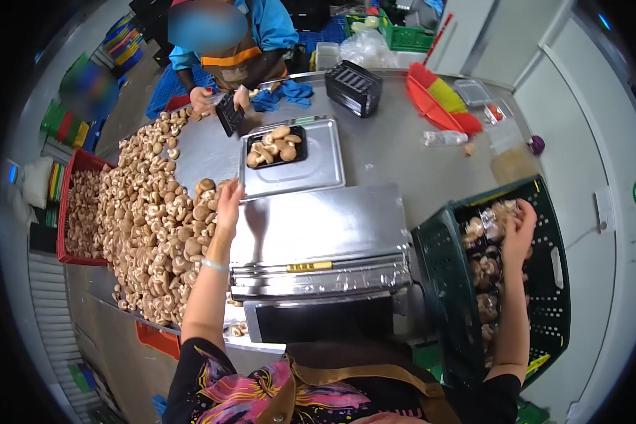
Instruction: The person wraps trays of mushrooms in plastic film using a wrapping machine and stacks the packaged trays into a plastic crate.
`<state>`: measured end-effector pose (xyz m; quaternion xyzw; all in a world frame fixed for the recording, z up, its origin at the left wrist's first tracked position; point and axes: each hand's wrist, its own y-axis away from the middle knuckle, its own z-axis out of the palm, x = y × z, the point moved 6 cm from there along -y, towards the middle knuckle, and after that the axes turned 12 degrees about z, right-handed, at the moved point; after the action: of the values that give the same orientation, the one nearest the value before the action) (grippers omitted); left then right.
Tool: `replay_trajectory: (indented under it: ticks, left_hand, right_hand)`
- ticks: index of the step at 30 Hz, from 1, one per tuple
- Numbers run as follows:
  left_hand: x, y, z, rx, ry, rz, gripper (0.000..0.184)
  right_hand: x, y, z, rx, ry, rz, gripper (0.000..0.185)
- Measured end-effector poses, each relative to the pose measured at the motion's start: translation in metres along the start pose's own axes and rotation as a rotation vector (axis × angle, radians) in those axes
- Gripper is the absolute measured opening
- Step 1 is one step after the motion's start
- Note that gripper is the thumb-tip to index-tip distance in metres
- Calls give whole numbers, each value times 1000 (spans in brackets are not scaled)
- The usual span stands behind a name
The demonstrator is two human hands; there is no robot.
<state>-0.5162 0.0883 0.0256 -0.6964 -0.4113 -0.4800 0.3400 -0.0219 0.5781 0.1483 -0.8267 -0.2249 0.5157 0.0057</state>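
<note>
The left arm reaches forward, left hand (pixel 230 201) between mushrooms (pixel 148 205) and tray (pixel 318 166); its grip is unclear. Right of the wrapper (pixel 321 226), the right arm extends over the crate (pixel 442 283), right hand (pixel 519 230) curled, pinching a wrapped pack (pixel 498 215) inside.

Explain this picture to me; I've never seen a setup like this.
There's no robot: a camera on a person's head took this single picture, looking forward and down at their bare hands. On the metal table lie a heap of mushrooms and a metal tray bearing a filled black container. The left hand is at that tray's near corner. The right hand reaches into the green crate, at a wrapped mushroom pack; its grip is unclear. Opposite, another person works.
</note>
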Motion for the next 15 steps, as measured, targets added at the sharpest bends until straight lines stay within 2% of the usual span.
replay_trajectory:
  ticks: [1, 4, 6, 7, 9, 10, 11, 12, 14, 15]
  left_hand:
    - [-13, -25, -6, 14, 40, -62, 53]
    - [-77, -103, -10, -21, 46, -57, 67]
    - [-69, -128, 0, -48, -31, -140, 71]
    - [-97, -148, 2, -16, -11, -134, 71]
    - [-94, -163, 14, -18, 2, -175, 65]
    - [-104, -175, 17, -38, 18, -183, 64]
    - [-136, -192, 19, 13, -41, -158, 63]
    - [-165, -204, 25, -27, -22, -202, 62]
    - [-148, -200, 33, -24, -138, -124, 57]
    - [-138, -194, 34, 14, -133, -135, 57]
  right_hand:
    - [-27, -1, 41, -98, 26, -18, 41]
    - [-99, 15, 176, -467, 54, -143, 41]
    - [-122, 30, 271, -692, 21, -193, 45]
    - [-121, 34, 319, -791, -7, -154, 55]
    - [-100, 35, 419, -917, 5, 102, 67]
    - [-93, 33, 459, -910, -16, 182, 72]
    - [-86, 30, 496, -902, -38, 261, 76]
    - [-81, 27, 530, -896, -101, 287, 76]
    - [-64, 26, 584, -881, -227, 350, 77]
    - [-58, 24, 599, -857, -219, 308, 76]
